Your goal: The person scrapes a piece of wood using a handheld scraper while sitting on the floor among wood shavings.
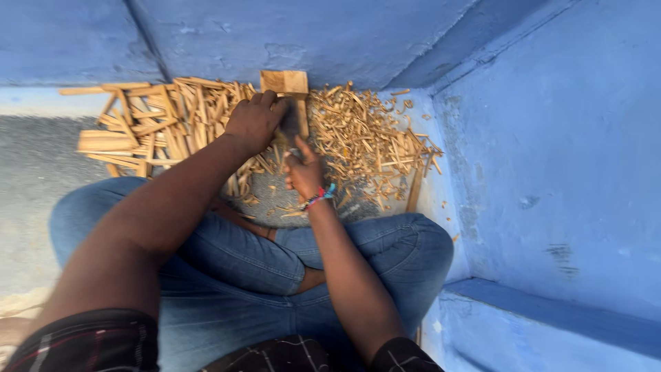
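Wooden block stood upright at the top centre of the frame, against the blue wall, with the left hand curled over a dark tool just below it, its grip closed, though the tool's shape was too blurred to tell. Just beneath, the right hand pinched something small, likely a thin stick held steady for cutting. Flat wooden slats lay heaped at upper left and curled shavings at upper right, seemingly keeping stock and waste apart on the floor.
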